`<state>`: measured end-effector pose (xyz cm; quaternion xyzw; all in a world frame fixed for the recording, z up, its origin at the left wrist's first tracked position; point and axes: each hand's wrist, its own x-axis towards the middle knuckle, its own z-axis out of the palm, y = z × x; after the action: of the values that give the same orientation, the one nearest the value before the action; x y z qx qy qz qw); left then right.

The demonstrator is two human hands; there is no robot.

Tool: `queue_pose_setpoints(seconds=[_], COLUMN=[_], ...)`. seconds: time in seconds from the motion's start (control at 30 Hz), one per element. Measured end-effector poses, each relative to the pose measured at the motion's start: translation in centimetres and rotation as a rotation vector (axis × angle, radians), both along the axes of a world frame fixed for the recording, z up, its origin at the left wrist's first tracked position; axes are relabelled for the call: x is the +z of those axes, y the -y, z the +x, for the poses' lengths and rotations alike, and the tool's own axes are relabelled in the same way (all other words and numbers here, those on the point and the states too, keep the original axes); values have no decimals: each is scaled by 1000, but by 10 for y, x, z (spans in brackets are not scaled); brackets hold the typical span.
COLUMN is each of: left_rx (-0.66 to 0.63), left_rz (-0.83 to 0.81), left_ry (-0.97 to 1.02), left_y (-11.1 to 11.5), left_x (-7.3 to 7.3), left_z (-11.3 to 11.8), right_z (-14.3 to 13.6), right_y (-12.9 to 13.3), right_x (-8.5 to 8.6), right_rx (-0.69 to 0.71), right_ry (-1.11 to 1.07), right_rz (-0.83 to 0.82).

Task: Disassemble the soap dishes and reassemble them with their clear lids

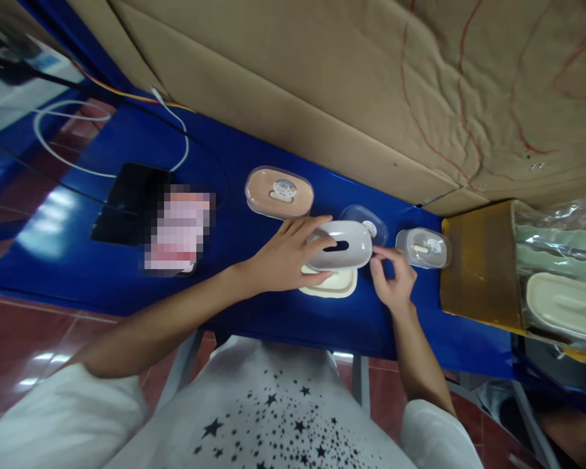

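Note:
A pale grey oval lid with a dark slot [356, 251] lies in front of me, partly over a cream oval piece [339, 284]. My left hand [295, 254] rests on the lid's left side, fingers spread over and around it. At its right end is my right hand [394, 277], thumb and forefinger close together by the rim; whether they pinch it is hard to tell. Behind the lid lies a clear cover with a round label [371, 225]. A peach oval box [268, 189] sits behind my left hand, and a grey one [426, 247] stands right of my right hand.
Cardboard [297, 78] rises along the back of the blue table [297, 322]. An open carton [488, 267] at the right holds wrapped green and cream pieces. On the left lie a black device [122, 208], a blurred-out phone [178, 231] and a white cable [184, 140].

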<state>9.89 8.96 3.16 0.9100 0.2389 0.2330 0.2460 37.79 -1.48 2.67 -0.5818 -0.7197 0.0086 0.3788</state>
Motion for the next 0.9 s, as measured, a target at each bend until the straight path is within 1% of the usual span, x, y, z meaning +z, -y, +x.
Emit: queue_pose_setpoints(seconds=[0.1,0.17,0.27,0.33,0.47,0.63,0.77,0.83,0.9], left_rx=[45,47,19,-7,-57,-91,-166,-206,-233], left_rz=[0,11,28,28,-19,-65,-131,-137,-134], left_ry=[50,68,74,70,52,54,34,23,15], left_y=[-6,-8,-10,-10,-11,-12,-12,-12,-11], left_x=[-2,-4,-9,-12,-16,-17,-19,-21,-24], left_z=[-2,-3,-3,-2,-1,-1,0,2,5], right_z=[-10,-17,-28,-35,-47,-59,-70,-72,-72], right_y=[6,8,7,7,12,22,30,32,33], right_x=[8,11,12,11,9,10,6,5,7], right_rx=[118,210,355,427,513,623,725,737,717], right_ry=[34,74,225,346,455,460,480,502,527], right_rz=[-7,-39,-129,-171,-219,-216,-248,-258,-255])
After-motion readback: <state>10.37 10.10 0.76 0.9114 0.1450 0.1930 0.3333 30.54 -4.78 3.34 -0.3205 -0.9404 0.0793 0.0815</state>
